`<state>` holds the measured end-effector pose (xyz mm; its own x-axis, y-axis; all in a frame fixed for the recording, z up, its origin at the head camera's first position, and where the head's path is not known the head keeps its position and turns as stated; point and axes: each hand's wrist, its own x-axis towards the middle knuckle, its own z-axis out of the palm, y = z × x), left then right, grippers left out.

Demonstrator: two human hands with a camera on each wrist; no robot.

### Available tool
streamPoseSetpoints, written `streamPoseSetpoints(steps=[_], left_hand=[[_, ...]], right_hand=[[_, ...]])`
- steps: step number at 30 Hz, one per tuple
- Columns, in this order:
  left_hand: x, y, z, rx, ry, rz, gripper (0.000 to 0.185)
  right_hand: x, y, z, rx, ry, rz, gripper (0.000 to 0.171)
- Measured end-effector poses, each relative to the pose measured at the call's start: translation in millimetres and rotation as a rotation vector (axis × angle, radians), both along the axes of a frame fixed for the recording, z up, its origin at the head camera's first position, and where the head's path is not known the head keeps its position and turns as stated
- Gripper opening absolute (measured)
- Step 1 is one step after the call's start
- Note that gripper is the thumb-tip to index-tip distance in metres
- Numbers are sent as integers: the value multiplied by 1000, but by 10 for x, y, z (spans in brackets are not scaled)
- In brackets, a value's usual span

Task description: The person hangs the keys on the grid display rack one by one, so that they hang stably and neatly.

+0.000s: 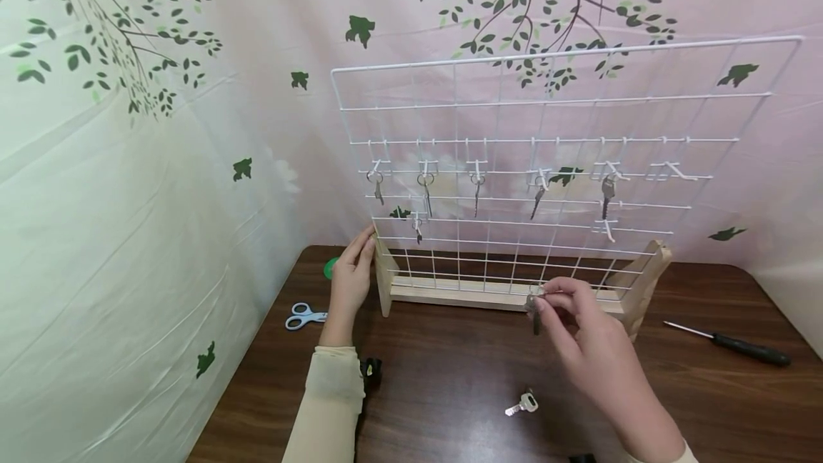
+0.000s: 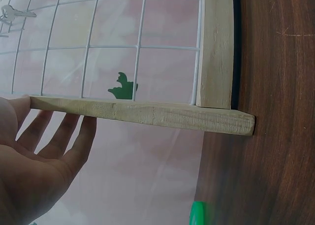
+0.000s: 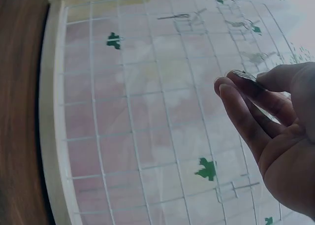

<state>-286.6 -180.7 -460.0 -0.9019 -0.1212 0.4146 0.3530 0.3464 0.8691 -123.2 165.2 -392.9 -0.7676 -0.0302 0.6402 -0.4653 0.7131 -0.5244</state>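
A white wire grid rack (image 1: 489, 227) stands on wooden supports, with several keys hanging from its hooks, one of them a key (image 1: 608, 191) at the right of the upper row. My left hand (image 1: 353, 274) holds the rack's left wooden side piece (image 2: 142, 112), its fingers against the outer face in the left wrist view. In front of the rack's lower part, my right hand (image 1: 588, 327) pinches a key (image 1: 536, 319) between thumb and fingers. In the right wrist view only the thin edge of that key (image 3: 243, 76) shows. A loose key (image 1: 524, 404) lies on the table nearer me.
Light blue scissors (image 1: 303, 316) and a green round object (image 1: 330, 268) lie on the left. A black-handled screwdriver (image 1: 733, 343) lies at the right. One hook (image 1: 671, 171) at the upper right and another hook (image 1: 606, 230) below hold no key. Printed curtain surrounds the brown table (image 1: 444, 370).
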Motion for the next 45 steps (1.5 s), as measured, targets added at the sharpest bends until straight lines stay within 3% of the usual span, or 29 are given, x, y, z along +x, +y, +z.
streamPoseSetpoints(steps=[8,19,29,38,45], left_hand=[[6,-1,2,12,-15,-12,42],[16,-2,12,5,-15,-12,43],[-4,-8,-13,5,1,-17,43],[-7,-7,-21,0,-1,-11,43],[10,6,-11,-2,1,-7,42]], right_hand=[[4,182,127,-152,72,3,36],[-79,390,214,-427,-62,-24,35],[-313,602,153,-541,-128,-82,36],[-455,712,17,-573,-149,27,37],[-541,753,-55,-600,-182,29,35]])
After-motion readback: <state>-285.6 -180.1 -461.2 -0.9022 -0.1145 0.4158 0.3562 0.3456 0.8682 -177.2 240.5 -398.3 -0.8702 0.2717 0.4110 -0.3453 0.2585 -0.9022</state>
